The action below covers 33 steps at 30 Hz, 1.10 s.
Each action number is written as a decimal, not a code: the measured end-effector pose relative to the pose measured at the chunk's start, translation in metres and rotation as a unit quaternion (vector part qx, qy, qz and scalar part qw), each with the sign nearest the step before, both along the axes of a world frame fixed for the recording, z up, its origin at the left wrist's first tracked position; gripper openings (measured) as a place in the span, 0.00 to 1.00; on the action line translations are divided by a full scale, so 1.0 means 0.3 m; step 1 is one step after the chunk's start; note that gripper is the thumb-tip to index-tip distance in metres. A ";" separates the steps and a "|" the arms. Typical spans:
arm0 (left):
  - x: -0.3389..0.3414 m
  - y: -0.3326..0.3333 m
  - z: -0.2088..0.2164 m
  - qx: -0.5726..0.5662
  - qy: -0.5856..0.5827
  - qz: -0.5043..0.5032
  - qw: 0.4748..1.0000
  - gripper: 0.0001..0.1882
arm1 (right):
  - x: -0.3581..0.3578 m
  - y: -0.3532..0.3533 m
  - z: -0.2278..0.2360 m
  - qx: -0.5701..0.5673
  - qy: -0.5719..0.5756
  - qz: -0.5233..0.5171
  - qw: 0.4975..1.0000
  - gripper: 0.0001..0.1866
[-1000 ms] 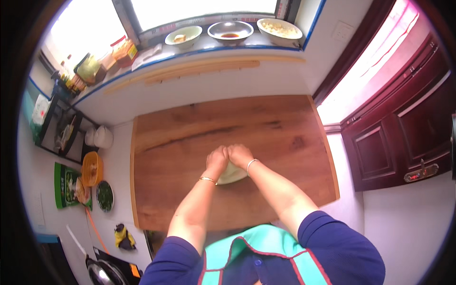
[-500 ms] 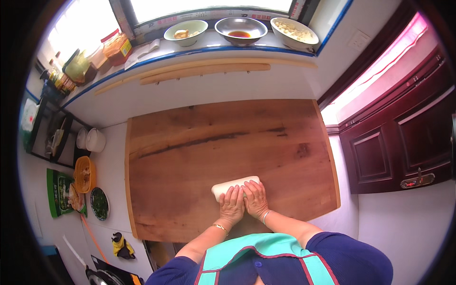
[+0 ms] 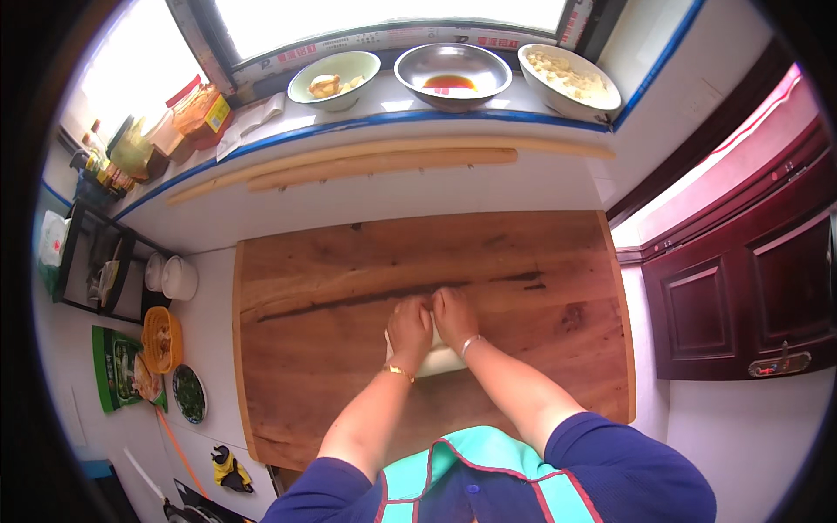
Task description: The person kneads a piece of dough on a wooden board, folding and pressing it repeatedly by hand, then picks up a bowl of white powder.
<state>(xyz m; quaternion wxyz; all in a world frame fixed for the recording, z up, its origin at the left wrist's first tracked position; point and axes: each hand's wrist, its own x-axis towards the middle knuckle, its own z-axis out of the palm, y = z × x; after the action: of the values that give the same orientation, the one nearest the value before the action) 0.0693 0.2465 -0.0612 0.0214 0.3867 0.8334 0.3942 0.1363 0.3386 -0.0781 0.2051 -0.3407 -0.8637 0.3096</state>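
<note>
A pale lump of dough (image 3: 442,361) lies on the brown wooden board (image 3: 540,366), its near edge showing below my wrists. My left hand (image 3: 410,331) is on the dough's left part, with its fingers curled over the far side. Beside it, my right hand (image 3: 455,319) has its knuckles bent and its fingers closed on the far part of the dough. The two hands almost touch, and they cover much of the lump. My fingertips are hidden beneath the hands.
On the sill stand a pale green bowl (image 3: 334,80), a steel bowl with dark liquid (image 3: 453,77) and a white bowl of pale pieces (image 3: 568,83). Two rolling pins (image 3: 384,167) hang below. Left of the board are a yellow basket (image 3: 162,340) and a plate of greens (image 3: 189,392).
Both hands have moved away from me, from lying flat on the dough to curling over its far side. The dough has shifted slightly, and the view has tilted.
</note>
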 end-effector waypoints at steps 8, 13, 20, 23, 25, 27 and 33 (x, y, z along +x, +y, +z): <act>0.016 -0.103 0.086 -0.201 -0.071 -0.111 0.971 0.16 | 0.125 -0.104 0.136 0.038 -0.132 0.052 0.989 0.13; 0.309 -0.349 0.075 -0.027 0.162 -0.072 0.984 0.14 | 0.398 -0.366 0.137 0.167 0.068 0.019 0.983 0.12; 0.350 -0.408 -0.053 -0.032 0.169 -0.078 0.982 0.21 | 0.441 -0.394 0.042 0.205 0.024 0.054 0.977 0.22; 0.276 -0.330 -0.034 -0.025 0.131 -0.076 0.988 0.20 | 0.355 -0.304 0.042 0.188 0.051 0.059 0.979 0.17; 0.211 -0.272 -0.021 0.015 0.111 -0.064 0.992 0.15 | 0.290 -0.239 0.038 0.138 0.100 0.060 0.983 0.11; 0.148 -0.221 -0.021 0.035 0.068 -0.057 0.995 0.12 | 0.226 -0.191 0.035 0.100 0.071 0.041 0.992 0.08; -0.013 -0.048 -0.044 0.048 0.007 0.052 0.997 0.11 | 0.020 -0.036 0.042 -0.113 0.000 -0.069 0.991 0.15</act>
<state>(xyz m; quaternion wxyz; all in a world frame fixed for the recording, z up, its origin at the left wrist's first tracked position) 0.0655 0.2323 -0.0744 -0.0237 0.3465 0.8324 0.4318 0.1423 0.3278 -0.0654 0.1860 -0.4202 -0.7976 0.3907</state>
